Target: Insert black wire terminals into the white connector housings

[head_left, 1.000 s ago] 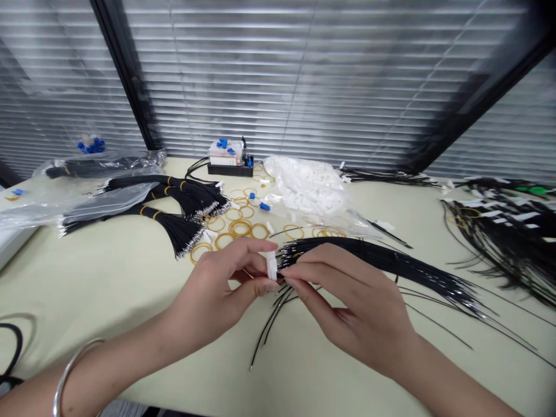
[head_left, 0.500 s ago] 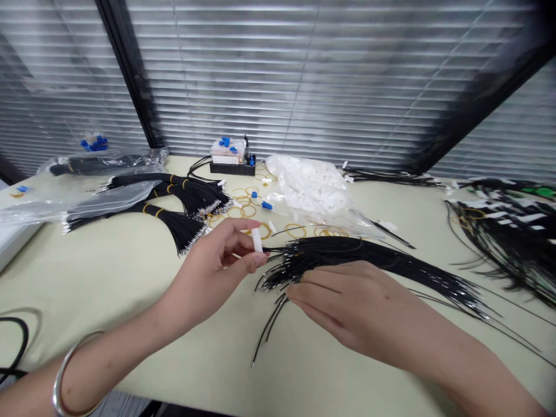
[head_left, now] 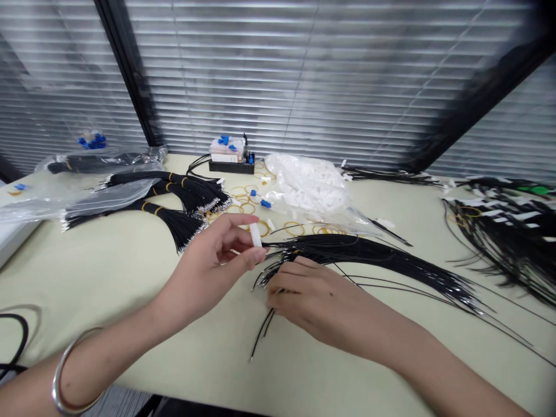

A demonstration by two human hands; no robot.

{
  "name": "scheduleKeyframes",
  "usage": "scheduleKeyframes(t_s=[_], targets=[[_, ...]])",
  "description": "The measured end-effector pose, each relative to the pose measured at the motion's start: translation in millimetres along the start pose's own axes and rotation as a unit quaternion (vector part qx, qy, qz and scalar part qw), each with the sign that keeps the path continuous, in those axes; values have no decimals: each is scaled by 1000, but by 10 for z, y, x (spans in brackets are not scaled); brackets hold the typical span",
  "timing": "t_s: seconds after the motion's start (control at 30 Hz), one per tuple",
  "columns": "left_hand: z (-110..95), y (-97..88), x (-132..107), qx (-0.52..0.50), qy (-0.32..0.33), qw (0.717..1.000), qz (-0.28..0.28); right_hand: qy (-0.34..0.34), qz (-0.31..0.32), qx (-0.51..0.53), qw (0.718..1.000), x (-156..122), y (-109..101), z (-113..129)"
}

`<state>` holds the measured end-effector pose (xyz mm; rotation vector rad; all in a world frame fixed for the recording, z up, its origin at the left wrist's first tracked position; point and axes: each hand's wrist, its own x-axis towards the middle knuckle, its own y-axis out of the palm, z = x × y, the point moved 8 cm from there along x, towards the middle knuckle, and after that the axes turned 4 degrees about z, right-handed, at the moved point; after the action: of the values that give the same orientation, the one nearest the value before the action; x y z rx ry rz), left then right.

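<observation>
My left hand (head_left: pixel 217 260) pinches a small white connector (head_left: pixel 256 234) between thumb and fingers, above the pale table (head_left: pixel 130 301). Thin black wires run from the connector into a loose sheaf of black wires (head_left: pixel 373 260) that fans out to the right. My right hand (head_left: pixel 304 295) lies low on the near tips of that sheaf, fingers curled and pinched on the wire ends. A few single wires (head_left: pixel 263 330) trail toward me under it.
Bundled black wires with yellow bands (head_left: pixel 174 208) lie at the left, yellow rubber bands (head_left: pixel 243 208) behind my hands. A bag of white connectors (head_left: pixel 308 185) and a small black tray (head_left: pixel 230 165) sit at the back. More wires (head_left: pixel 508 231) pile at the right.
My hands were together at the connector. My right hand let go and dropped left onto the wire tips; my left hand moved the connector slightly left and up.
</observation>
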<state>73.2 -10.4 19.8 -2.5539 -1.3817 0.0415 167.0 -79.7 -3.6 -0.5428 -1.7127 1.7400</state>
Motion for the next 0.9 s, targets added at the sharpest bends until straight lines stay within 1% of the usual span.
scheduleKeyframes(t_s=[0.2,0.33,0.57,0.67,0.77,0.83,0.9], targets=[[-3,9,16,-10,8,1000,0,-63,-59,-134,987,34,-28,212],[5,17,19,-8,5,1000,4,-72,-88,-150,982,31,-66,255],[10,18,12,-13,-2,1000,4,-58,-133,-171,975,-41,-249,174],[13,22,15,-1,6,1000,5,-36,-147,-135,979,-48,-290,116],[5,26,8,13,26,1000,9,9,-204,-31,978,-93,-423,33],[-11,31,-7,31,44,998,11,57,-259,54,963,-157,-554,-43],[-35,32,-27,60,64,996,7,115,-328,125,929,-264,-701,-145]])
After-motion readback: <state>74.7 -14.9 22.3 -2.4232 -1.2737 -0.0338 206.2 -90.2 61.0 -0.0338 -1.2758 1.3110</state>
